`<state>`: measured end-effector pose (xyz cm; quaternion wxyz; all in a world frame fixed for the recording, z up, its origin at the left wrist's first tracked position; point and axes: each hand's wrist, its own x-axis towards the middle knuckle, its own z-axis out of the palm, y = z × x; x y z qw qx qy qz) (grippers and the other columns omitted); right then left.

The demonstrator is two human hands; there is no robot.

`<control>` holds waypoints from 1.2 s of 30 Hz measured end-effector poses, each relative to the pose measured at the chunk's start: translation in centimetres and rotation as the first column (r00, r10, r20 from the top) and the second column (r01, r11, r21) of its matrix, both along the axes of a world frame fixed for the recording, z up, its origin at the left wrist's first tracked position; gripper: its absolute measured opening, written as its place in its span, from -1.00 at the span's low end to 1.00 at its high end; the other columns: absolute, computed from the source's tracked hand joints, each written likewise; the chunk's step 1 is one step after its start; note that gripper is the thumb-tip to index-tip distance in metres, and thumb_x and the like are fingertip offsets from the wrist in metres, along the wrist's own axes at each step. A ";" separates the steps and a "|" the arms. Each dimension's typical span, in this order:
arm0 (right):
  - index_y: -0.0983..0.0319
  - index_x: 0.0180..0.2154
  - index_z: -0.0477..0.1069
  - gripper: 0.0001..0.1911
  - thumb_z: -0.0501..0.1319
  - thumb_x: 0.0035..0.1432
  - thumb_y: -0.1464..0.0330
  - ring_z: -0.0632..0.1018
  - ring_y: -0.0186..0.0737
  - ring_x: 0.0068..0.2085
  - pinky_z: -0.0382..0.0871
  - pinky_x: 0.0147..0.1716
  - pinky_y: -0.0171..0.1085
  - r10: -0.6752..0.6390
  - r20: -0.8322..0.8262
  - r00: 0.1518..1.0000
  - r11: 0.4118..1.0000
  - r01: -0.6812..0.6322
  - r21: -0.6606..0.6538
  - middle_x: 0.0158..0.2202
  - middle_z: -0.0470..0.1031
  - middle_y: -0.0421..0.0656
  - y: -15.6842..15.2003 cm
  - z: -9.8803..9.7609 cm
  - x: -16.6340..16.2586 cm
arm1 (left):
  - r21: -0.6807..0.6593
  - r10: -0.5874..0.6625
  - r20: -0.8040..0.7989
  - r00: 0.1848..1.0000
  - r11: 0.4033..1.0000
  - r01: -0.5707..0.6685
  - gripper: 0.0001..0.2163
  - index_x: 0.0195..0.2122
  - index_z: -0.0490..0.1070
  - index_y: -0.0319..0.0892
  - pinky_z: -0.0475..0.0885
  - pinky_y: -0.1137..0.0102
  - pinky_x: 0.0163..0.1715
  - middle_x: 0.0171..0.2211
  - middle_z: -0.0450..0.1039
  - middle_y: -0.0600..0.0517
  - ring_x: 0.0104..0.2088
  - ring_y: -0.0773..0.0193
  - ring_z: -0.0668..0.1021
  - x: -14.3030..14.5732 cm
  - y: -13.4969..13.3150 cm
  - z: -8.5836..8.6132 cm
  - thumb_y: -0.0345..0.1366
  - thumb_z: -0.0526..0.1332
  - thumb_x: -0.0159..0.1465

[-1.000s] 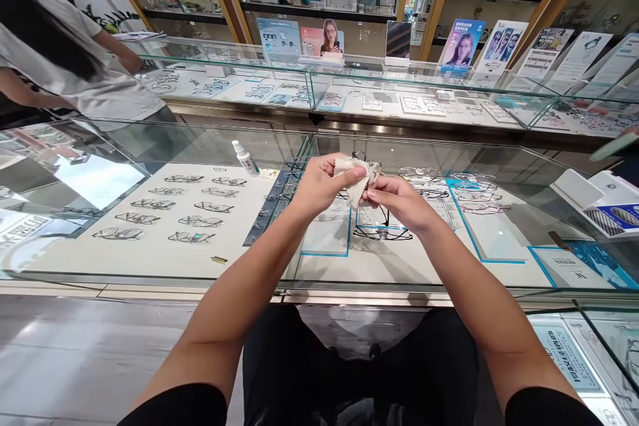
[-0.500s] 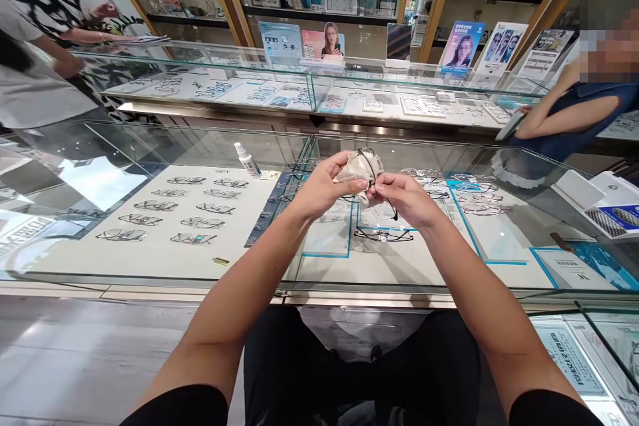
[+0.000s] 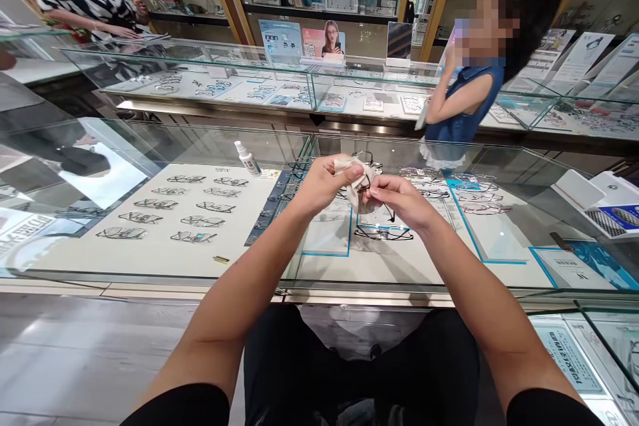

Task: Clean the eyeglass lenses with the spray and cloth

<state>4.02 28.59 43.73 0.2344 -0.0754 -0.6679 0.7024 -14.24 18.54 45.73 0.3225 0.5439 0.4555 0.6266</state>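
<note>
Over the glass display counter, my left hand [image 3: 323, 185] is closed on a crumpled beige cloth [image 3: 353, 194], thumb on top. The cloth wraps part of a pair of dark-framed eyeglasses [image 3: 391, 214], whose lenses are mostly hidden. My right hand [image 3: 403, 201] pinches the eyeglasses close beside the cloth, and one temple hangs down below the fingers. Under the glass, just below my hands, another dark pair of glasses [image 3: 383, 233] lies on the white display surface.
A white spray bottle [image 3: 247, 158] stands behind rows of glasses [image 3: 156, 204] on the left. To the right is an open white box [image 3: 599, 203]. Across the aisle are another glass counter [image 3: 314, 90], a person in blue [image 3: 462, 103] and a person in a patterned top [image 3: 94, 3].
The cloth has shifted and folded differently around the eyeglasses, my left thumb sliding up it. Both hands stay close together. The person in blue has moved left and a person at left has shifted.
</note>
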 end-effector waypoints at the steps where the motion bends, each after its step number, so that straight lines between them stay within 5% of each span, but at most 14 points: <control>1: 0.20 -0.37 0.59 -0.55 0.54 0.13 -0.04 0.43 -0.24 -0.32 0.26 -0.25 -0.22 -0.013 0.005 1.000 1.000 0.013 0.002 -0.32 0.62 -0.15 0.2 0.1 0.1 | 0.005 -0.017 -0.029 0.999 1.000 0.017 -0.53 -0.42 0.54 -0.19 0.41 0.40 -0.42 -0.50 0.55 0.02 -0.48 0.31 0.52 -0.5 0.0 0.0 0.15 0.52 0.23; 6: 0.19 -0.40 0.57 -0.57 0.56 0.09 -0.02 0.44 -0.22 -0.32 0.24 -0.27 -0.21 -0.056 -0.007 0.998 0.998 0.056 -0.014 -0.35 0.61 -0.15 0.5 0.7 0.6 | -0.016 -0.114 0.002 0.993 0.993 0.114 -0.58 -0.29 0.61 -0.18 0.44 0.39 -0.33 -0.39 0.59 0.00 -0.40 0.29 0.54 -1.1 0.0 0.2 0.09 0.57 0.19; 11: 0.19 -0.40 0.57 -0.53 0.56 0.07 -0.05 0.44 -0.22 -0.33 0.27 -0.27 -0.21 -0.028 -0.008 1.000 0.999 0.028 -0.028 -0.34 0.62 -0.13 0.1 0.4 0.1 | -0.001 -0.017 0.041 0.999 1.000 0.018 -0.48 -0.32 0.53 -0.18 0.42 0.44 -0.39 -0.43 0.57 0.06 -0.44 0.32 0.53 0.8 0.0 0.3 0.02 0.71 -0.07; 16: 0.20 -0.37 0.59 -0.55 0.54 0.12 -0.05 0.45 -0.23 -0.30 0.31 -0.22 -0.21 0.011 -0.003 1.000 1.000 -0.011 -0.006 -0.31 0.63 -0.15 -0.1 -0.3 -0.2 | 0.046 0.088 0.054 0.995 0.995 -0.090 -0.46 -0.43 0.46 -0.16 0.35 0.42 -0.52 -0.56 0.48 0.08 -0.57 0.34 0.46 1.3 0.2 -0.3 0.23 0.55 0.14; 20: 0.20 -0.37 0.60 -0.58 0.55 0.12 -0.01 0.44 -0.25 -0.31 0.26 -0.25 -0.22 -0.035 -0.020 0.999 0.999 0.034 -0.022 -0.32 0.62 -0.15 0.1 0.1 0.2 | 0.040 -0.004 0.059 0.998 0.999 0.001 -0.49 -0.39 0.53 -0.19 0.42 0.41 -0.42 -0.47 0.54 0.02 -0.47 0.31 0.51 0.0 0.5 -0.6 0.23 0.48 0.24; 23: 0.19 -0.41 0.58 -0.58 0.59 0.06 0.01 0.45 -0.23 -0.32 0.25 -0.28 -0.22 -0.072 -0.030 0.997 0.995 0.070 -0.068 -0.35 0.61 -0.16 0.1 0.5 0.4 | -0.006 -0.112 0.131 0.985 0.993 0.114 -0.55 -0.24 0.59 -0.19 0.46 0.42 -0.33 -0.36 0.59 0.02 -0.39 0.31 0.55 -0.5 0.5 -0.6 0.11 0.58 0.17; 28: 0.19 -0.39 0.61 -0.55 0.62 -0.01 -0.01 0.47 -0.23 -0.30 0.29 -0.26 -0.22 -0.060 -0.059 0.997 0.992 0.053 -0.114 -0.34 0.61 -0.14 -0.3 0.4 0.0 | -0.021 -0.097 0.199 0.975 0.994 0.104 -0.46 -0.20 0.53 -0.15 0.49 0.40 -0.35 -0.39 0.59 0.09 -0.44 0.30 0.58 1.0 0.3 -0.5 -0.06 0.72 -0.07; 36: 0.20 -0.31 0.65 -0.53 0.57 0.09 -0.06 0.55 -0.21 -0.25 0.43 -0.16 -0.19 0.024 -0.025 0.999 0.999 -0.025 -0.039 -0.29 0.65 -0.14 -1.2 -0.3 -0.5 | 0.008 0.037 0.203 0.979 0.999 -0.039 -0.45 -0.42 0.41 -0.15 0.30 0.44 -0.63 -0.63 0.44 0.13 -0.67 0.38 0.44 2.4 0.1 -0.8 0.24 0.51 0.19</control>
